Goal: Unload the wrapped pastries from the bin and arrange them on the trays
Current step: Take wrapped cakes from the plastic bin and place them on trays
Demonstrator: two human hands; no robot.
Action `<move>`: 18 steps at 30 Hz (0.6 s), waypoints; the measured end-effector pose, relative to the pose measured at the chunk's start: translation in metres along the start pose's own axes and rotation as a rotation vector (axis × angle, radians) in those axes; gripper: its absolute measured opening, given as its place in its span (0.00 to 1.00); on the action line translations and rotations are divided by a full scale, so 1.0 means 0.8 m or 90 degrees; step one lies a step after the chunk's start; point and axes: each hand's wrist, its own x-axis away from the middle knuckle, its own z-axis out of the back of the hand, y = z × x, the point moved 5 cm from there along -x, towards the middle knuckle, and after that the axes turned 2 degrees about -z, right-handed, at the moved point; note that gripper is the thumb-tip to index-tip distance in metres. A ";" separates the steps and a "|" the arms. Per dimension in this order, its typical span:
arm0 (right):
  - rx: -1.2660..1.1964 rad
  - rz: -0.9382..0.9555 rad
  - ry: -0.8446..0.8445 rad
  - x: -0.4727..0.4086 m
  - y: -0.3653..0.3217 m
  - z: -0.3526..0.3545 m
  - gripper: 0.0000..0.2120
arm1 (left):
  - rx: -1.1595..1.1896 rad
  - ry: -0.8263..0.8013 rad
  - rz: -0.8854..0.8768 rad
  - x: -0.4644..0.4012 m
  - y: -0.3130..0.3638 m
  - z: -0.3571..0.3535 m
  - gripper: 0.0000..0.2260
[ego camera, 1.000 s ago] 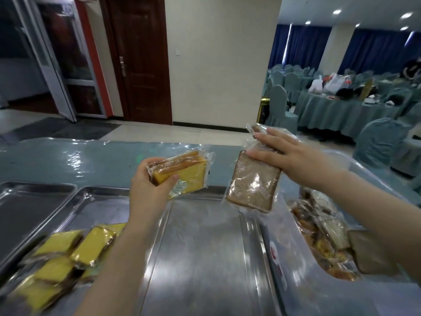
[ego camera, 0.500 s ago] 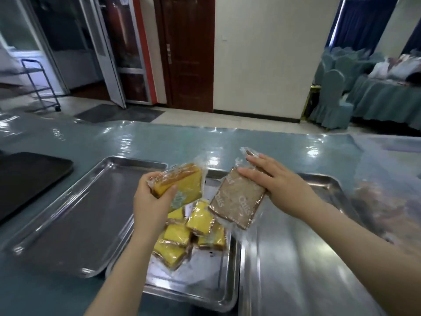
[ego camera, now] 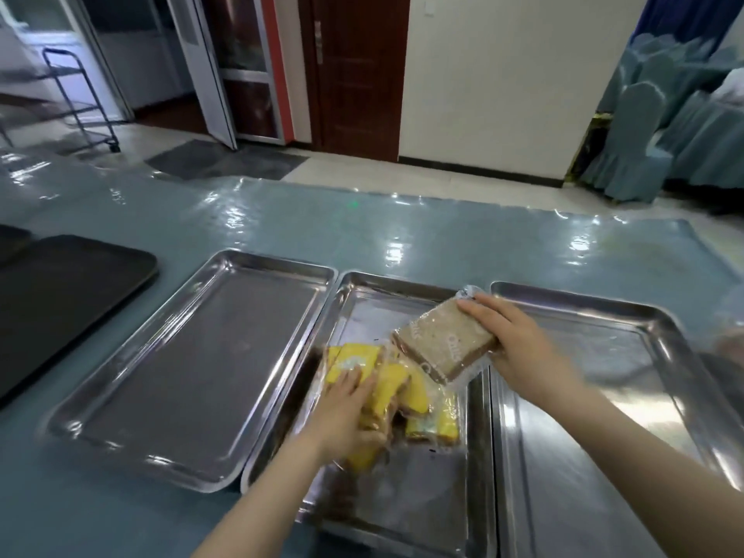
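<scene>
Head view: left hand [ego camera: 346,412] presses flat on the yellow wrapped pastries [ego camera: 396,390] piled in the middle tray [ego camera: 402,289], while right hand [ego camera: 519,348] grips a brown wrapped pastry [ego camera: 441,346] above that pile. Placing step, apparently; next, set the brown one on bare metal.

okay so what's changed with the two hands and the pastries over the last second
The left hand has come down and set its yellow wrapped pastry onto the pile in the middle tray; whether it has let go is unclear. The right hand still holds the brown wrapped pastry, now lower, over the seam with the right tray.
</scene>
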 end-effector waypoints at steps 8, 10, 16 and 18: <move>-0.131 -0.075 0.012 -0.045 -0.048 -0.087 0.35 | 0.335 0.319 0.086 0.057 -0.082 0.068 0.29; -0.135 -0.071 -0.001 -0.063 -0.078 -0.113 0.35 | 0.367 0.352 0.121 0.075 -0.119 0.083 0.27; -0.095 -0.010 -0.011 -0.112 -0.216 -0.219 0.36 | 0.473 0.444 0.203 0.117 -0.247 0.125 0.17; -0.072 0.007 -0.030 -0.127 -0.261 -0.264 0.37 | 0.454 0.479 0.223 0.128 -0.284 0.141 0.13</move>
